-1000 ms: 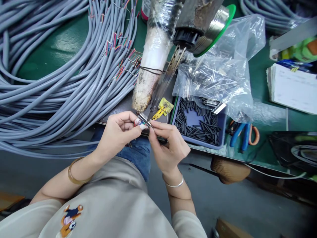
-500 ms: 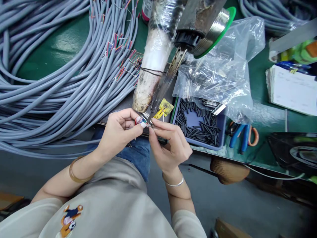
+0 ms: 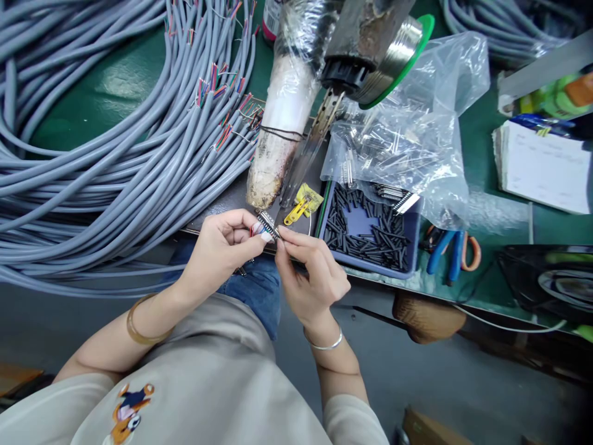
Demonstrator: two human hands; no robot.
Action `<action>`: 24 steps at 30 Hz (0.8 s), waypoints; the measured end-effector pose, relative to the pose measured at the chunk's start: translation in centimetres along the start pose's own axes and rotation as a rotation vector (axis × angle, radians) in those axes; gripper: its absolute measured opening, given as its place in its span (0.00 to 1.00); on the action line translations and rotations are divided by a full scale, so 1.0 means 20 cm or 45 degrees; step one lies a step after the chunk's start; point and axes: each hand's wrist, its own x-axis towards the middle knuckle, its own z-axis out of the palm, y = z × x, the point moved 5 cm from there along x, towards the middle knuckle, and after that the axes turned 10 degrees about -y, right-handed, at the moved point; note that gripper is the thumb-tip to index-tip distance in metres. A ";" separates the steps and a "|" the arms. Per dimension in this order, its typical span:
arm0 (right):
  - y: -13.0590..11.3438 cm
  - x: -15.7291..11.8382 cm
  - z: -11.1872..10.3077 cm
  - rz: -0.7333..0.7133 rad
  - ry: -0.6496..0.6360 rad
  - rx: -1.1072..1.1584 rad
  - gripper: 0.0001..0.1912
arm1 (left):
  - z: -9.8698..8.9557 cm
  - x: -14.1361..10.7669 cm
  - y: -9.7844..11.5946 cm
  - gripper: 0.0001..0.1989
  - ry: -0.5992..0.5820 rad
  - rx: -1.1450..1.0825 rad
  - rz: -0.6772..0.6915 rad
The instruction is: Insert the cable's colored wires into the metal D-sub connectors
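Observation:
My left hand (image 3: 217,244) is closed in a pinch on thin coloured wires (image 3: 256,230), right beside a metal multi-pin connector (image 3: 267,222). The row of pins faces up under the soldering iron. My right hand (image 3: 315,269) has thumb and forefinger pinched at the connector's right end; anything smaller between those fingertips is hidden. Just above the connector, the slotted barrel of a soldering iron (image 3: 319,127) points down, with a wrapped white tube (image 3: 282,111) alongside. A yellow clip (image 3: 296,212) lies close to the right fingertips.
Bundled grey cables (image 3: 139,167) cover the bench's left side. A blue tray (image 3: 416,253) holds short black sleeves (image 3: 389,238), with a plastic bag of connectors (image 3: 398,145) over its back. A solder spool (image 3: 393,62), blue-handled cutters (image 3: 447,250) and a paper pad (image 3: 542,164) are around.
My right hand has shifted slightly left, closer to my left hand. The connector has turned a little, and more of its pin row shows. The whole view has drifted slightly.

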 end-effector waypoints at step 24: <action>-0.01 0.06 -0.01 -0.055 -0.004 -0.084 0.10 | 0.01 0.04 0.05 0.09 -0.041 0.000 0.165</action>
